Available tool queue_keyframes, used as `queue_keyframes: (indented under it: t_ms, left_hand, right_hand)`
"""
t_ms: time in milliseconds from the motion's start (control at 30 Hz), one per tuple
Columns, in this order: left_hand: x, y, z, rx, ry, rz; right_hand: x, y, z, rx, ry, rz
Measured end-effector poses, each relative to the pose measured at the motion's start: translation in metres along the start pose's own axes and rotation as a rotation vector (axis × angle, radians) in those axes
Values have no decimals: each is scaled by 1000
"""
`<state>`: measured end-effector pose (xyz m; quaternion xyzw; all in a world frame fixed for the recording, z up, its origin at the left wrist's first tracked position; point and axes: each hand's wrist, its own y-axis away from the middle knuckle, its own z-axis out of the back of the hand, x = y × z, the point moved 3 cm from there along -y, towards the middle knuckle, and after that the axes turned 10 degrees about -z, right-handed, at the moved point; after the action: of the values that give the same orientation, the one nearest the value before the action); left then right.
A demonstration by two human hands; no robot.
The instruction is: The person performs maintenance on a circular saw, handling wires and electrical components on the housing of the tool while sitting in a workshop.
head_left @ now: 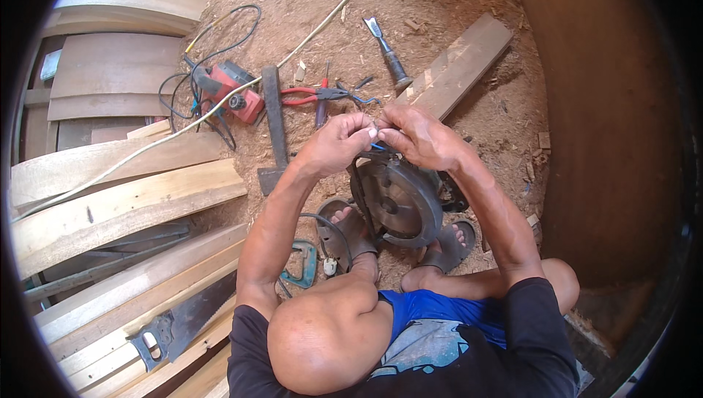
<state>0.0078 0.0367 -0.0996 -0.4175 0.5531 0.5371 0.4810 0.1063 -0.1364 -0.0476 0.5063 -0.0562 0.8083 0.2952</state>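
My left hand (339, 143) and my right hand (423, 136) meet at the fingertips, both closed in a pinch. A short blue wire (378, 147) shows just under the thumbs; its ends are hidden by my fingers. Directly below stands a dark circular saw (395, 204), upright on the ground between my sandalled feet, its round guard toward me. A black power cord (338, 231) runs by my left foot to a pale plug (329, 266). Beyond my hands lie red-handled pliers (316, 95), with another blue wire piece (365, 98) beside their jaws.
A hammer (274, 116) and a red power planer (233, 92) lie left of the pliers. Farther out are a chisel (388, 52) and a wooden plank (461, 65). A teal clamp (301, 264) rests near my left knee. Boards (124, 204) with a handsaw (183, 321) fill the left.
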Motion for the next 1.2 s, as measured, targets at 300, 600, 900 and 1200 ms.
queue_keyframes:
  t_ms: [300,600,900,1200]
  left_hand:
    - [-1,-8,-3,-36,110,32]
    - [-2,-6,-8,-79,156,30]
    - [-13,-2,-4,-2,-18,89]
    - [-28,-3,-4,-14,-361,-20]
  right_hand:
    - [-6,4,27,51,-109,-130]
    - [-30,22,46,-125,-204,-233]
    - [-28,6,17,-12,-230,-162]
    - [-16,-7,11,136,-60,-116]
